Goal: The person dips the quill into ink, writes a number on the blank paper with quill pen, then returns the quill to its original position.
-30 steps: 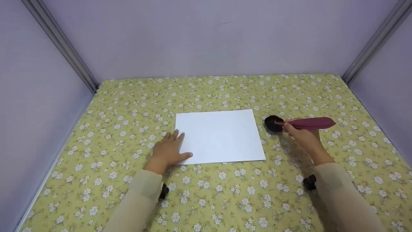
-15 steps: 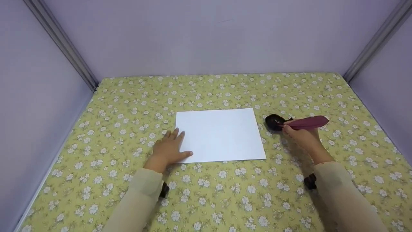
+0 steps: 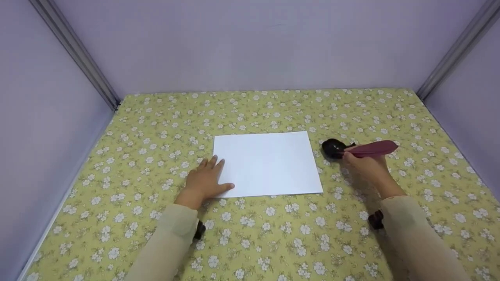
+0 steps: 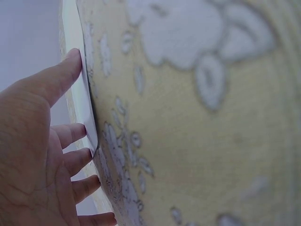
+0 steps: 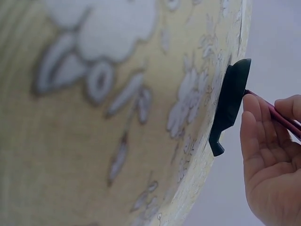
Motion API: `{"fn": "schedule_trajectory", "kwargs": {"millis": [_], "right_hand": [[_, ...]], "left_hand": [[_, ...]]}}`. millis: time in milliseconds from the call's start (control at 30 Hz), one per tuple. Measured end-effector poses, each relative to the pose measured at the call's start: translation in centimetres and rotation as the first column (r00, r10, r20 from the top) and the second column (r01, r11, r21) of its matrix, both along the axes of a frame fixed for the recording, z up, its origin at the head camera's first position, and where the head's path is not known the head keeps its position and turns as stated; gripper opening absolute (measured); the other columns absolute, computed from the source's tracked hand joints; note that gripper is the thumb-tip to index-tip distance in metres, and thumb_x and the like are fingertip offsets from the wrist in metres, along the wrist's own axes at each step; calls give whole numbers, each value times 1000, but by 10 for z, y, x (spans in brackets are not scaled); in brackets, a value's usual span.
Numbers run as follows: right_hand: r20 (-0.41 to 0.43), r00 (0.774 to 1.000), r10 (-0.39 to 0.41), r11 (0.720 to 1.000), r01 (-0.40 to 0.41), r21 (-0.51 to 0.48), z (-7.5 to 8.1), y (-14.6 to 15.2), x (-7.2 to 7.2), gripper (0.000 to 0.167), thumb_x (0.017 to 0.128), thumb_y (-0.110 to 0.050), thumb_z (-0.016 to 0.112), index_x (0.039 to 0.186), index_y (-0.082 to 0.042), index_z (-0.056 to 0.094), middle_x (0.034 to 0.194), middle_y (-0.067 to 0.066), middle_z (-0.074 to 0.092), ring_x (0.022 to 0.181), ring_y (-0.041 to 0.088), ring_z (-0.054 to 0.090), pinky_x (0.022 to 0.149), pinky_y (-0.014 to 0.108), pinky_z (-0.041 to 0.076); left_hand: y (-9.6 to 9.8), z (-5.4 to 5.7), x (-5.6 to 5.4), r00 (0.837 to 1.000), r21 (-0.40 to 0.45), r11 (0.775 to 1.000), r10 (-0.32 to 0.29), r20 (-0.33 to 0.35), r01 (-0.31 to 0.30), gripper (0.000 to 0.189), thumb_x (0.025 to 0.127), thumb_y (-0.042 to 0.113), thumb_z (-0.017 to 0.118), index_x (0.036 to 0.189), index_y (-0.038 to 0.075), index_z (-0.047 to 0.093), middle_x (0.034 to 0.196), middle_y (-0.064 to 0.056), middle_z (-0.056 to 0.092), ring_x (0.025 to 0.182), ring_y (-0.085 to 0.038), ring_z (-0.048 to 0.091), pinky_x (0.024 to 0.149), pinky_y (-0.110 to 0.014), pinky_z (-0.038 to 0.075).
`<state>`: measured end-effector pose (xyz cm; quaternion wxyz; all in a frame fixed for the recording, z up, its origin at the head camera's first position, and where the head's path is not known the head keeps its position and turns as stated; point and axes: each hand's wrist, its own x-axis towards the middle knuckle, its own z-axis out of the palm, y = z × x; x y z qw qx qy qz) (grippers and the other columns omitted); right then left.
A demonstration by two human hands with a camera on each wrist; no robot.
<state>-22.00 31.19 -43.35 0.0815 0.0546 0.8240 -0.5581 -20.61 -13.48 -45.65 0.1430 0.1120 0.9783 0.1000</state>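
Left hand (image 3: 204, 181) spread on the smooth white paper (image 3: 269, 164), right hand (image 3: 368, 168) pinching a maroon, leaf-shaped pen (image 3: 373, 149), thin end at the glossy, rounded black dish (image 3: 332, 148)!

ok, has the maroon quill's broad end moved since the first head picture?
Yes: the broad end of the maroon quill has shifted a little left, toward the white paper, judged against the flowered tablecloth.
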Motion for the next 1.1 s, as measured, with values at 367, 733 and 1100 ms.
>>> {"fn": "schedule_trajectory", "kwargs": {"millis": [367, 733, 1100], "right_hand": [[-31, 997, -69, 965, 75, 250, 14, -6, 3, 61, 92, -55, 51, 118, -2, 66, 107, 15, 68, 99, 33, 61, 77, 37, 49], [-133, 979, -157, 980, 171, 104, 17, -21, -9, 49, 92, -45, 59, 118, -5, 66, 96, -1, 71, 93, 19, 62, 81, 33, 48], [-122, 979, -162, 986, 165, 13, 12, -44, -22, 46, 92, -40, 61, 119, -3, 65, 104, 8, 70, 101, 26, 60, 82, 33, 48]], "left_hand": [[0, 0, 0, 1000, 4, 1000, -2, -4, 2, 88, 88, 62, 53, 153, 14, 21, 158, -10, 10, 142, -36, 9, 107, -60, 19], [-1, 1, 1, 1000, -2, 1000, -2, 3, 2, 88, 87, 63, 52, 154, 15, 20, 158, -9, 9, 142, -36, 9, 107, -60, 20], [-1, 0, -1, 1000, -1, 1000, 1, -4, -1, 88, 87, 63, 53, 154, 15, 21, 158, -10, 10, 142, -36, 10, 107, -60, 20]]}}
